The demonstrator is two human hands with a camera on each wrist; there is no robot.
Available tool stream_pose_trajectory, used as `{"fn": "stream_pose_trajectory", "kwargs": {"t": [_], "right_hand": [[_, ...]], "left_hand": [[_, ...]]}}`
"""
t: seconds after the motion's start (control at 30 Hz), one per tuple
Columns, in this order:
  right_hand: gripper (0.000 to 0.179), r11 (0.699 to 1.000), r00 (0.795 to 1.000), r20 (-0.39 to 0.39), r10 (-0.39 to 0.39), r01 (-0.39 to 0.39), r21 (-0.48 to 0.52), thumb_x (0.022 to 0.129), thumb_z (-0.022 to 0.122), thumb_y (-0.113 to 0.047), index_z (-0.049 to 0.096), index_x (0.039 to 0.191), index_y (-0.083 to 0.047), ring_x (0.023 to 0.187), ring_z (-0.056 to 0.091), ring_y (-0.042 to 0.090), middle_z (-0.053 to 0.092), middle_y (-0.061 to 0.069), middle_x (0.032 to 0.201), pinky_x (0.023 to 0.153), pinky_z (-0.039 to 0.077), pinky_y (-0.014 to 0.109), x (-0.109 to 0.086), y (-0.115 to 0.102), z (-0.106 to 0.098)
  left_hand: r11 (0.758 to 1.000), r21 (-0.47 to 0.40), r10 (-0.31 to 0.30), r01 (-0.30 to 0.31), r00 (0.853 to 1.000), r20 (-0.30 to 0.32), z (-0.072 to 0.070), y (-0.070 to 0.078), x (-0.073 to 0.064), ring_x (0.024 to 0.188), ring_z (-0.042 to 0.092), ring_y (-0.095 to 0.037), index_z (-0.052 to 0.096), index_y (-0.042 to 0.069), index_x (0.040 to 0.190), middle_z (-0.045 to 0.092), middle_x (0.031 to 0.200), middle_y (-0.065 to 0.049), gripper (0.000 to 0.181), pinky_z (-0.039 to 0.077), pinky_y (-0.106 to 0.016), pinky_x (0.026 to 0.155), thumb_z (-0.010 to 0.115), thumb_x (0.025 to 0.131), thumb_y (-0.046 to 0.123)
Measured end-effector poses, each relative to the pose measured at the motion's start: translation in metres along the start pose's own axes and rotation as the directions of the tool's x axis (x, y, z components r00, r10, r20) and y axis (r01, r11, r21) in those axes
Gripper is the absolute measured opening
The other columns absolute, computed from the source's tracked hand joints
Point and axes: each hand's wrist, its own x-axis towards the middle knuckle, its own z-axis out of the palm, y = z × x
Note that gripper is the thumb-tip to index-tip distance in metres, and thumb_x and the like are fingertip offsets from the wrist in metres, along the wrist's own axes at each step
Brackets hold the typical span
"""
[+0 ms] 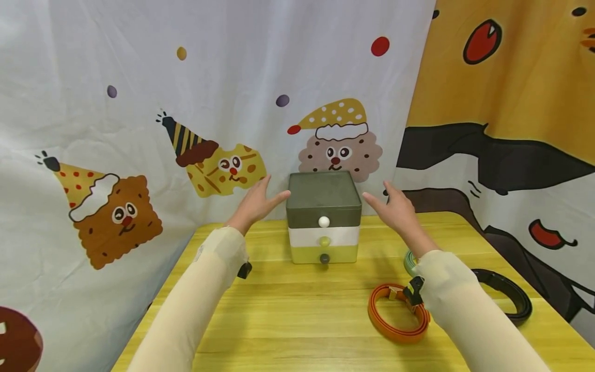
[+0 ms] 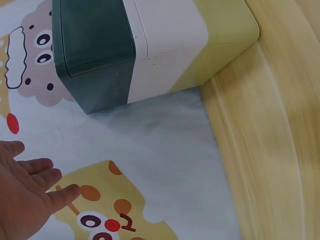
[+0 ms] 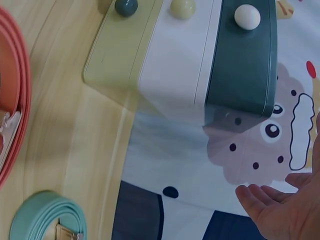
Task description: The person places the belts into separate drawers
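Note:
A small three-tier drawer box (image 1: 324,217) stands at the far side of the table, dark green on top, white in the middle, yellow-green below, with a round knob on each tier. To its left my left hand (image 1: 258,205) is held in the air with straight fingers, apart from the box. On the other side my right hand (image 1: 395,209) is raised the same way, also touching nothing. In the left wrist view the left hand (image 2: 30,192) shows spread fingers. The right wrist view shows the right hand (image 3: 285,205) palm up, with relaxed fingers.
Right of the middle lies a coiled orange belt (image 1: 398,338) with a gold buckle. A coiled black belt (image 1: 522,299) and a mint green belt (image 3: 47,215) lie near it, partly covered by my right arm in the head view. A cartoon-printed curtain (image 1: 232,62) hangs behind the wooden table (image 1: 288,320).

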Motion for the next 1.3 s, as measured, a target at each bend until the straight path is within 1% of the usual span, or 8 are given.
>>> {"fn": "stream_pose_trajectory", "kwargs": {"t": [0.23,0.33,0.43,0.63,0.83,0.97,1.13,1.3], "right_hand": [[0.097,0.996,0.999,-0.041,0.016,-0.013,0.084,0.093,0.042,-0.073,0.014,0.161,-0.01,0.137,0.037,0.045,0.029,0.027,0.156,0.107,0.035,0.064,-0.003,-0.013,0.008],[0.094,0.994,0.998,-0.062,0.019,-0.012,0.111,0.093,0.044,-0.071,0.02,0.16,-0.01,0.135,0.041,0.043,0.034,0.025,0.154,0.105,0.039,0.061,-0.004,-0.017,0.013],[0.091,0.991,0.996,-0.081,0.026,-0.014,0.136,0.094,0.046,-0.07,0.024,0.159,-0.01,0.134,0.043,0.042,0.037,0.024,0.153,0.104,0.041,0.059,-0.006,-0.022,0.017],[0.088,0.982,0.994,-0.106,0.025,-0.004,0.19,0.094,0.049,-0.068,0.029,0.157,-0.011,0.134,0.045,0.039,0.041,0.022,0.151,0.102,0.045,0.057,-0.01,-0.031,0.025],[0.084,0.971,0.994,-0.107,0.024,0.003,0.24,0.093,0.053,-0.066,0.035,0.155,-0.011,0.132,0.048,0.036,0.045,0.02,0.149,0.101,0.047,0.054,-0.014,-0.038,0.034],[0.079,0.966,0.993,-0.114,0.024,0.006,0.257,0.094,0.055,-0.063,0.042,0.152,-0.011,0.13,0.05,0.034,0.049,0.019,0.146,0.1,0.048,0.053,-0.017,-0.042,0.042],[0.071,0.956,0.992,-0.128,0.012,0.026,0.293,0.094,0.058,-0.059,0.049,0.146,-0.01,0.124,0.054,0.033,0.054,0.017,0.139,0.099,0.049,0.051,-0.021,-0.047,0.053],[0.069,0.945,0.991,-0.13,0.017,0.027,0.327,0.094,0.06,-0.058,0.052,0.143,-0.01,0.121,0.056,0.031,0.057,0.015,0.134,0.097,0.049,0.049,-0.025,-0.048,0.063]], "left_hand": [[0.991,-0.132,-0.024,0.024,1.0,0.004,0.002,-0.001,0.003,0.149,0.017,-0.031,0.013,0.023,0.161,0.016,0.164,-0.007,0.096,0.021,-0.057,0.117,0.054,0.089,0.071],[0.982,-0.186,-0.027,0.028,1.0,0.009,0.005,-0.002,0.005,0.149,0.018,-0.03,0.015,0.025,0.161,0.017,0.164,-0.006,0.092,0.023,-0.057,0.117,0.056,0.091,0.068],[0.974,-0.225,-0.022,0.025,1.0,0.018,0.008,-0.002,0.006,0.148,0.02,-0.03,0.016,0.024,0.161,0.02,0.163,-0.007,0.092,0.025,-0.057,0.116,0.057,0.091,0.066],[0.961,-0.275,-0.022,0.033,0.999,0.041,0.013,-0.001,0.007,0.147,0.023,-0.03,0.016,0.024,0.161,0.024,0.162,-0.01,0.092,0.028,-0.056,0.115,0.058,0.091,0.066],[0.948,-0.316,-0.019,0.037,0.998,0.06,0.019,-0.004,0.008,0.146,0.026,-0.029,0.018,0.025,0.161,0.026,0.161,-0.009,0.088,0.03,-0.054,0.115,0.058,0.092,0.063],[0.94,-0.338,-0.016,0.035,0.998,0.059,0.023,-0.006,0.011,0.146,0.027,-0.029,0.02,0.024,0.16,0.028,0.16,-0.009,0.088,0.03,-0.053,0.115,0.059,0.091,0.064],[0.937,-0.348,-0.013,0.032,0.998,0.059,0.028,-0.009,0.013,0.145,0.029,-0.03,0.022,0.022,0.16,0.028,0.16,-0.011,0.088,0.03,-0.052,0.116,0.058,0.092,0.063],[0.937,-0.348,-0.012,0.031,0.998,0.056,0.033,-0.01,0.014,0.144,0.03,-0.031,0.023,0.02,0.16,0.029,0.159,-0.014,0.085,0.031,-0.051,0.115,0.058,0.094,0.06]]}}
